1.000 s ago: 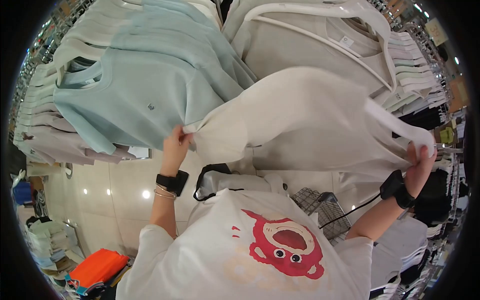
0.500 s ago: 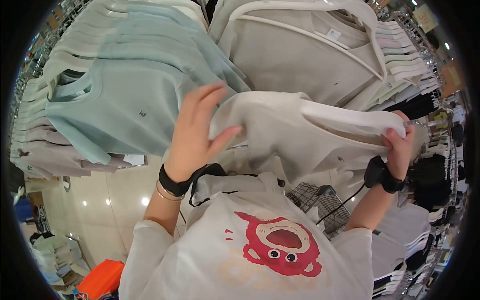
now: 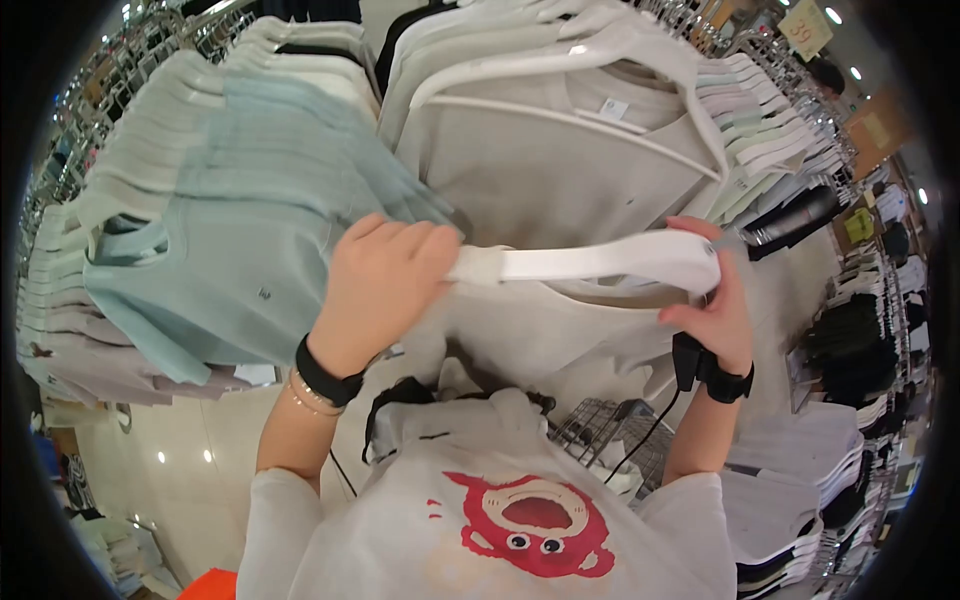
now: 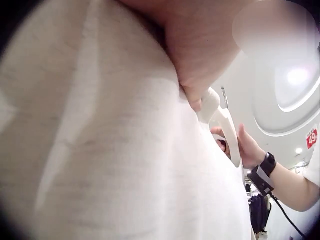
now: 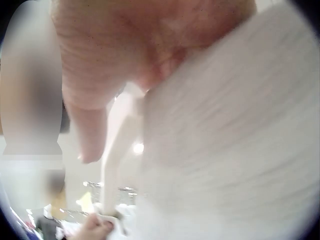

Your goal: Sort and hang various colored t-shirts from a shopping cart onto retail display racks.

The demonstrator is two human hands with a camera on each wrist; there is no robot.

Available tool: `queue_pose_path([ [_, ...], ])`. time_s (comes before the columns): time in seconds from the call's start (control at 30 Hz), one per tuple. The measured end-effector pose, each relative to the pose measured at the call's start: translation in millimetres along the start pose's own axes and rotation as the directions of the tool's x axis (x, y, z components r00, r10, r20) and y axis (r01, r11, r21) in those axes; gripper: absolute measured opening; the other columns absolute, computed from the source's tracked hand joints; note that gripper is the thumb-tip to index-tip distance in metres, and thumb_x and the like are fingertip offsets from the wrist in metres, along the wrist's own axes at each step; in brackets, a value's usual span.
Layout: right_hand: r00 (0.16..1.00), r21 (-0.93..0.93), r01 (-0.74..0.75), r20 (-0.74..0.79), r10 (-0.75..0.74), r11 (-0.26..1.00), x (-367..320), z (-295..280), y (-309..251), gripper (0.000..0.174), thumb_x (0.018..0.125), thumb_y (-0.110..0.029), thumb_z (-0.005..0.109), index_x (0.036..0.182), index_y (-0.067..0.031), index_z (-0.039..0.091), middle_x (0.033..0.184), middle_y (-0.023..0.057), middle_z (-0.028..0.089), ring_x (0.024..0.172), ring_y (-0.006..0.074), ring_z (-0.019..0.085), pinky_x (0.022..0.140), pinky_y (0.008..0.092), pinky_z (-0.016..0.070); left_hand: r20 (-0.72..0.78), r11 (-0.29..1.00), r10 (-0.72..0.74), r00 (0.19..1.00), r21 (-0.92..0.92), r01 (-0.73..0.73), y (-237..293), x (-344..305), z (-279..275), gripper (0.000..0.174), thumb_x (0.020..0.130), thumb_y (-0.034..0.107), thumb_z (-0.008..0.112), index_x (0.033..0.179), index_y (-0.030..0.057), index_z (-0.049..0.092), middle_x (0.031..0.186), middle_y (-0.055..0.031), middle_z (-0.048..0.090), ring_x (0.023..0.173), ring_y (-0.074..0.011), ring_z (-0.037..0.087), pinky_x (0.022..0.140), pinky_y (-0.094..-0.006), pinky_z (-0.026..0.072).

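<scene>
row of light blue shirts (image 3: 220, 270) hangs on your left, grey shirt (image 3: 540, 180) just beyond your hands. pale shirt (image 3: 510, 325) hangs between your hands, slightly below them, on a white hanger (image 3: 570, 265). your left hand (image 3: 385, 285) is curled tight round the hanger's left end, fabric bunched there. your right hand (image 3: 722, 305) is at the hanger's other visible end, thumb and forefinger spread, hanger between; can't tell if the hidden fingers grip. small white label (image 3: 614, 108) in the grey shirt's neck.
</scene>
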State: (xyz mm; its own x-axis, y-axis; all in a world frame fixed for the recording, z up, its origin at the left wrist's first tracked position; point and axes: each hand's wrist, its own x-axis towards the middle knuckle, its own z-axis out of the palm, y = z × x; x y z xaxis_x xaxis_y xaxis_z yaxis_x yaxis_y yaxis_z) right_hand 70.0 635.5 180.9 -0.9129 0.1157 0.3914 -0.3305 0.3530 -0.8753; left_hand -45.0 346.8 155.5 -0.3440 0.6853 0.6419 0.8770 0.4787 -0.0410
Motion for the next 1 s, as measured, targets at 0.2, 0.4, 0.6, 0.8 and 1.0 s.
queue_pose_path([
  [0.2, 0.991, -0.745, -0.131, -0.121, 0.060, 0.654, 14.6, -35.8, 60.5, 0.030, 0.069, -0.017, 0.072, 0.092, -0.0028, 0.059, 0.068, 0.0155, 0.058, 0.063, 0.0318, 0.055, 0.059, 0.0307, 0.0432, 0.064, 0.965, -0.263, 0.963, 0.011, 0.263, -30.1, 18.5, -13.8, 0.029, 0.064, 0.020, 0.071, 0.077, 0.0050, 0.050, 0.063, -0.0080, 0.051, 0.061, -0.0275, 0.051, 0.059, -0.0346, 0.0374],
  [0.4, 0.942, -0.600, -0.112, -0.317, -0.107, 0.792, 39.1, -72.4, 116.8, 0.024, 0.074, -0.017, 0.068, 0.092, -0.0029, 0.063, 0.067, 0.0155, 0.059, 0.056, 0.0264, 0.051, 0.058, 0.0299, 0.0422, -0.094, 0.990, -0.139, 0.986, -0.046, 0.135, -13.2, 71.4, 9.7, 0.027, 0.072, 0.027, 0.067, 0.080, 0.0059, 0.052, 0.070, -0.0057, 0.052, 0.065, -0.0247, 0.052, 0.060, -0.0340, 0.0389],
  [0.6, 0.906, -0.668, -0.114, -0.373, -0.198, 0.736, 73.4, -109.1, 104.6, 0.026, 0.074, -0.019, 0.068, 0.095, -0.0037, 0.065, 0.069, 0.0158, 0.061, 0.056, 0.0269, 0.052, 0.058, 0.0307, 0.0427, -0.250, 0.984, -0.176, 0.952, -0.037, 0.172, -5.3, 103.2, 21.4, 0.022, 0.075, 0.022, 0.065, 0.088, 0.0061, 0.056, 0.076, -0.0066, 0.053, 0.071, -0.0247, 0.054, 0.064, -0.0342, 0.0427],
  [0.8, 0.952, -0.729, -0.115, -0.276, -0.136, 0.674, 114.0, -101.1, 57.9, 0.027, 0.075, -0.026, 0.068, 0.092, -0.0053, 0.066, 0.067, 0.0177, 0.060, 0.061, 0.0330, 0.056, 0.059, 0.0335, 0.0437, -0.241, 0.958, -0.287, 0.927, -0.054, 0.282, -26.9, 95.9, 24.3, 0.020, 0.079, 0.015, 0.061, 0.095, 0.0040, 0.056, 0.081, -0.0101, 0.054, 0.075, -0.0288, 0.054, 0.063, -0.0359, 0.0439],
  [1.0, 0.979, -0.730, -0.051, -0.172, -0.111, 0.681, 112.2, -99.5, 98.7, 0.032, 0.080, -0.030, 0.063, 0.099, -0.0040, 0.062, 0.074, 0.0141, 0.063, 0.066, 0.0276, 0.059, 0.061, 0.0329, 0.0437, -0.165, 0.944, -0.319, 0.933, -0.142, 0.298, -38.4, 76.5, 36.0, 0.021, 0.082, 0.014, 0.059, 0.100, 0.0031, 0.055, 0.084, -0.0128, 0.055, 0.078, -0.0311, 0.055, 0.065, -0.0363, 0.0445],
])
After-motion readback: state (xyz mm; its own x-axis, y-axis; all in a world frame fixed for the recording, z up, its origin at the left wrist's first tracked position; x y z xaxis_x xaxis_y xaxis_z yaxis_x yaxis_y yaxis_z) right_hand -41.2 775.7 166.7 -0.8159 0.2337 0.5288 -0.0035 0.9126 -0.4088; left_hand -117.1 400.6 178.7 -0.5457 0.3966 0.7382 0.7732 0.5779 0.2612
